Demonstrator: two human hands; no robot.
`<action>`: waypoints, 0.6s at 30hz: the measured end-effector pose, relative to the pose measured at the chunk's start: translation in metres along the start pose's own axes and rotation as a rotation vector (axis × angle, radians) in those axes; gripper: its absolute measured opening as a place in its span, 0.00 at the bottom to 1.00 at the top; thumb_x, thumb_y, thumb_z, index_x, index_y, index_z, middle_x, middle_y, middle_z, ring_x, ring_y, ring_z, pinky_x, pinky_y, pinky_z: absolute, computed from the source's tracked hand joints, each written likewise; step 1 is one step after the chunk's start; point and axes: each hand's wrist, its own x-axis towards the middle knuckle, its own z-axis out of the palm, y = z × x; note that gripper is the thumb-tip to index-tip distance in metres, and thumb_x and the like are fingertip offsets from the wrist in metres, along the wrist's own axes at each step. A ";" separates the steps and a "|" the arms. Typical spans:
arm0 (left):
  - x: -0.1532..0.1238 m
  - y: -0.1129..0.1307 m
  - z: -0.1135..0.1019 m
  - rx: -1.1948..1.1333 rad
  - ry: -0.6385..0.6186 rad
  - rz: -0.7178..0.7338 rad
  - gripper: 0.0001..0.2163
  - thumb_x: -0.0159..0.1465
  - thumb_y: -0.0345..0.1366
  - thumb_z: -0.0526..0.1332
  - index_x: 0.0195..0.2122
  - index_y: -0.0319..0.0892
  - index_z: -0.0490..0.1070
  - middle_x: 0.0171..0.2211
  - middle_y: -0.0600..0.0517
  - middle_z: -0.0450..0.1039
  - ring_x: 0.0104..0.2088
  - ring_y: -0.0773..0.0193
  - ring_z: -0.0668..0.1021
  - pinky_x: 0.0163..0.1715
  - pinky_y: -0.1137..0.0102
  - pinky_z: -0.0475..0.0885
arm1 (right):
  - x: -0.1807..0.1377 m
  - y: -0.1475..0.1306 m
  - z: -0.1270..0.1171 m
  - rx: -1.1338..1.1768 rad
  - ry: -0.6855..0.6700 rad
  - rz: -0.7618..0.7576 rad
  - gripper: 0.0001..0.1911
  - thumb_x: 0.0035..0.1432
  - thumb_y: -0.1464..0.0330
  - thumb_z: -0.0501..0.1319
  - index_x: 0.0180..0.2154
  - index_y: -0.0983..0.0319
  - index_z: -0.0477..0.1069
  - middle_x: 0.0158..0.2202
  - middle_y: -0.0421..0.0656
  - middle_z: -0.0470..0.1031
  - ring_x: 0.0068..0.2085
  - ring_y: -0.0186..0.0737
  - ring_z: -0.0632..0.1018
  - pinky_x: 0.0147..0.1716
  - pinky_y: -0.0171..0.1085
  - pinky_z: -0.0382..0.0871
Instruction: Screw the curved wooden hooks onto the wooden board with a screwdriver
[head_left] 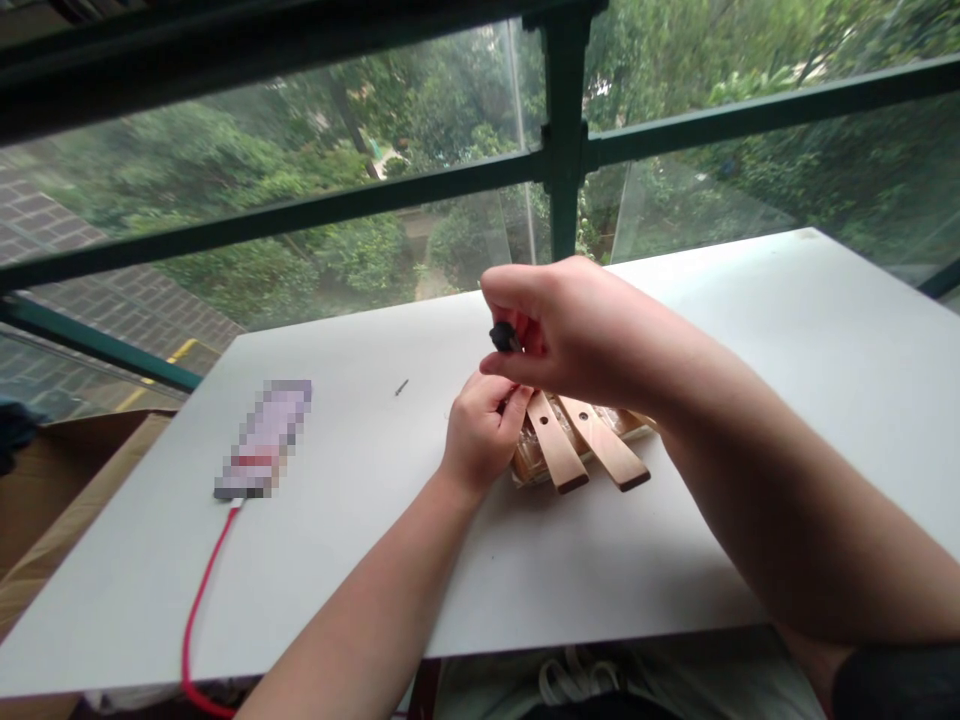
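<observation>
My right hand (570, 330) hovers above the white table (750, 380), fingers pinched round a small black object (504, 338) like a tool handle. Just below it, my left hand (480, 430) is closed on the top end of flat wooden pieces (559, 450). Two tan wooden strips with dark tips (607, 452) fan out toward me from under my right wrist, each with a small hole. They lie on a brownish wooden part (529, 462) on the table.
A blurred flat device (262, 440) with a red cable (199, 600) lies at the table's left. A tiny screw or pin (402, 387) lies near the middle back. A cardboard box (52, 500) stands left; window glass and green rails behind.
</observation>
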 end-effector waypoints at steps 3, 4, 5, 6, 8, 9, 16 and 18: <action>-0.001 -0.003 0.000 0.007 -0.011 -0.011 0.09 0.66 0.34 0.58 0.28 0.41 0.72 0.29 0.50 0.76 0.35 0.62 0.76 0.36 0.68 0.71 | -0.002 0.002 0.002 0.023 -0.013 -0.053 0.10 0.55 0.63 0.62 0.37 0.60 0.68 0.30 0.39 0.71 0.28 0.32 0.65 0.27 0.34 0.52; -0.001 -0.003 -0.001 0.010 -0.015 -0.015 0.09 0.66 0.34 0.58 0.28 0.41 0.72 0.29 0.50 0.75 0.35 0.61 0.76 0.36 0.68 0.71 | -0.003 0.002 0.001 0.038 -0.036 -0.074 0.10 0.56 0.64 0.61 0.40 0.60 0.68 0.32 0.40 0.72 0.29 0.32 0.66 0.27 0.34 0.53; -0.001 -0.003 -0.001 0.011 -0.018 -0.017 0.09 0.65 0.34 0.58 0.28 0.41 0.72 0.29 0.50 0.75 0.35 0.61 0.76 0.35 0.68 0.71 | -0.005 0.003 0.000 0.057 -0.064 -0.089 0.12 0.57 0.66 0.59 0.43 0.60 0.67 0.35 0.40 0.73 0.30 0.32 0.67 0.28 0.34 0.53; -0.001 -0.003 -0.001 0.009 -0.021 -0.018 0.08 0.65 0.34 0.58 0.29 0.41 0.72 0.29 0.50 0.75 0.35 0.61 0.76 0.35 0.68 0.71 | -0.006 0.003 -0.001 0.077 -0.096 -0.094 0.14 0.57 0.68 0.58 0.46 0.60 0.67 0.37 0.41 0.73 0.31 0.33 0.68 0.28 0.33 0.54; 0.000 -0.003 -0.002 -0.005 -0.030 -0.010 0.07 0.65 0.33 0.58 0.32 0.41 0.73 0.31 0.50 0.75 0.36 0.61 0.76 0.36 0.68 0.71 | -0.008 0.003 -0.003 0.103 -0.135 -0.081 0.17 0.57 0.72 0.55 0.49 0.58 0.67 0.37 0.40 0.74 0.31 0.32 0.68 0.28 0.33 0.54; 0.000 -0.002 -0.002 -0.016 -0.034 -0.006 0.06 0.65 0.33 0.58 0.33 0.41 0.74 0.32 0.50 0.76 0.37 0.62 0.76 0.37 0.68 0.71 | -0.008 0.003 -0.004 0.105 -0.139 -0.068 0.17 0.57 0.73 0.54 0.48 0.57 0.67 0.36 0.39 0.74 0.30 0.31 0.68 0.28 0.33 0.54; 0.002 0.003 -0.002 -0.027 -0.055 0.006 0.09 0.68 0.35 0.56 0.33 0.42 0.75 0.33 0.50 0.76 0.38 0.62 0.76 0.41 0.68 0.71 | -0.005 0.002 -0.004 0.013 -0.080 0.005 0.06 0.57 0.68 0.59 0.38 0.57 0.71 0.33 0.37 0.74 0.29 0.31 0.68 0.27 0.33 0.54; 0.002 0.003 -0.002 -0.021 -0.052 0.003 0.10 0.68 0.35 0.56 0.33 0.42 0.75 0.33 0.50 0.76 0.39 0.62 0.76 0.41 0.68 0.71 | -0.004 0.002 -0.003 0.008 -0.068 0.016 0.05 0.56 0.67 0.60 0.37 0.57 0.71 0.31 0.37 0.73 0.28 0.31 0.67 0.27 0.33 0.53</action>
